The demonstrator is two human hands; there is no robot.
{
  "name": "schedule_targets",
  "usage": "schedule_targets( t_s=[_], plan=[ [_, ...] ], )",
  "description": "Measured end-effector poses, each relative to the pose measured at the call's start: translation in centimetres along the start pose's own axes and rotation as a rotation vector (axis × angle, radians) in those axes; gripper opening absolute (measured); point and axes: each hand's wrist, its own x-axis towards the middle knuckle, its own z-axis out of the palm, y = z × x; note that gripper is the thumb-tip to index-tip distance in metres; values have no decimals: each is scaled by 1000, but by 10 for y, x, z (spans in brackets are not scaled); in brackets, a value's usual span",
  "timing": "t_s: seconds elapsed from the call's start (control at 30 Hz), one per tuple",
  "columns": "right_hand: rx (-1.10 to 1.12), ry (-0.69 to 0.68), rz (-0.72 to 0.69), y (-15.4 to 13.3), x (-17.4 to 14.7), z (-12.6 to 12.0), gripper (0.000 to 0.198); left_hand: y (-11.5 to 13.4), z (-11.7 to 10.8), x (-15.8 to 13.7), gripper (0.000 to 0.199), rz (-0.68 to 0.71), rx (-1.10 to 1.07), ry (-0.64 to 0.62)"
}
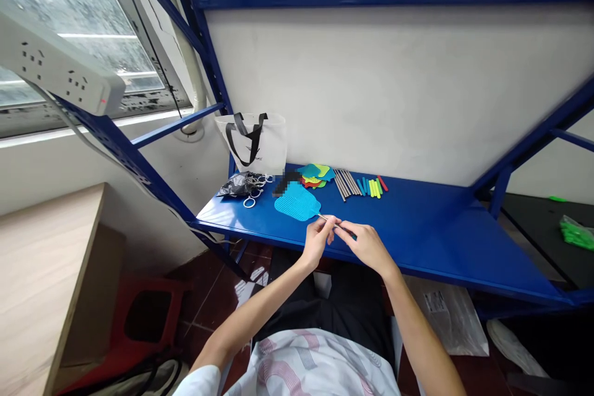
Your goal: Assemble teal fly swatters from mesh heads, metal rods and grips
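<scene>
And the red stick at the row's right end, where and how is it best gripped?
Probably pinch the red stick across its middle, coming from above and the right: it lies slim and flat, outermost on that side, so its right flank is exposed.

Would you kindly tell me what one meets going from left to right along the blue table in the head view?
Dark crinkled packet → blue swatter head → metal rods → blue sticks → yellow-green sticks → red stick.
</scene>
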Motion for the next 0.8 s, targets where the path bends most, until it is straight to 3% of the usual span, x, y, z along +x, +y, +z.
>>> schedule_targets(
  t_s=[0.2,0.33,0.43,0.63,0.8],
  plan=[
    [-51,-8,10,-7,-2,-6,43,14,0,7,61,81,-18,-44],
    [-84,-41,40,-7,-4,-21,45,41,-15,17,60,141,-82,75],
    [-101,-93,75,1,-6,-36,46,61,-29,24,57,185,-144,170],
    [-91,-147,118,17,-16,-69,50,85,-47,30,52,234,-241,210],
    [2,-160,162,48,-25,-95,53,106,-77,36,51,342,-316,285]
  ],
)
